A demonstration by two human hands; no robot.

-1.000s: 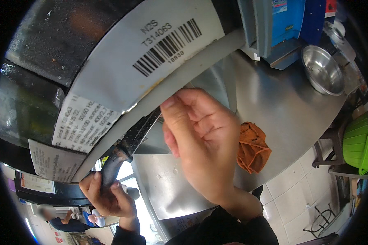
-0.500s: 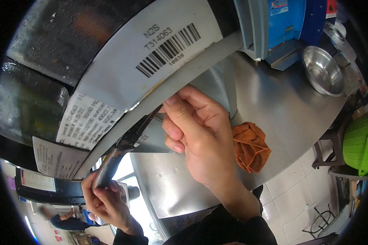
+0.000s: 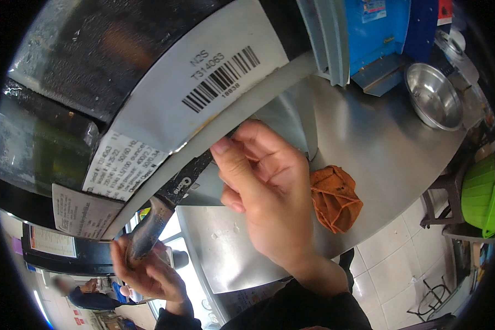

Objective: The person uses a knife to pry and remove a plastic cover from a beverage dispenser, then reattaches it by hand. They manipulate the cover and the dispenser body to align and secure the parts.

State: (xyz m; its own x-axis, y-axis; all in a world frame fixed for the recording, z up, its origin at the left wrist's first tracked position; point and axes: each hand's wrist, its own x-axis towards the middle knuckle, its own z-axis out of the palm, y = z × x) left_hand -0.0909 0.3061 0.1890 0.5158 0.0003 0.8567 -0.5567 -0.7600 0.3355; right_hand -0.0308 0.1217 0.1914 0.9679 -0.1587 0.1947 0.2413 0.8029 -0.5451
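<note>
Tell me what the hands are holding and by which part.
A black knife: the left hand grips its handle. The right hand is at the far end of the blade; whether it pinches it cannot be told.

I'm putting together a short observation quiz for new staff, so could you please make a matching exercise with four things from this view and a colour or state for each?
Column one:
1. Cloth
2. Hand tool
3. Ribbed container
4. Bowl

Column two:
A. Silver-coloured and shiny
B. Bright green, near the right edge of the picture
C. Held by its handle in the left hand
D. Orange-brown, crumpled on the metal table

Right pairs: 1-D, 2-C, 3-B, 4-A
</note>
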